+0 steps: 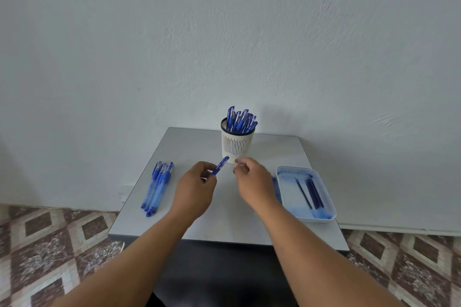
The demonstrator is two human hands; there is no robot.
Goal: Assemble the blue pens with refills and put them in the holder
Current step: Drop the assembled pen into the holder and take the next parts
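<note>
A: Where does the pen point(220, 165) sit right now?

B: The left hand point(193, 190) has it, fingers curled round its lower end, above the middle of the table point(189, 147). Its free end tilts up toward the holder point(237, 143), which stands at the back with a bunch of finished pens point(240, 119) upright in it.

A: And the right hand point(252, 182)?

B: It is just beside the pen's tip, not touching it. The fingers are curled, and something small and pale may be pinched at their tips; the blur makes it impossible to tell whether anything is held.

A: How would the pen handle?

B: Judging by its look, it is a light, stiff plastic barrel, smooth and a bit slippery where clear. The darker grip section looks the surest place to pinch. It is hardly fragile, though a thin refill would bend if pushed in crooked.

A: Where are the refills point(310, 192)?

B: A few lie in the tray point(324, 217) on the right. They look slender and light, best taken near the middle between thumb and finger so that they stay straight.

A: Anything left to do?

B: A row of pens point(158, 184) lies on the left of the table, well apart from the holder.
</note>
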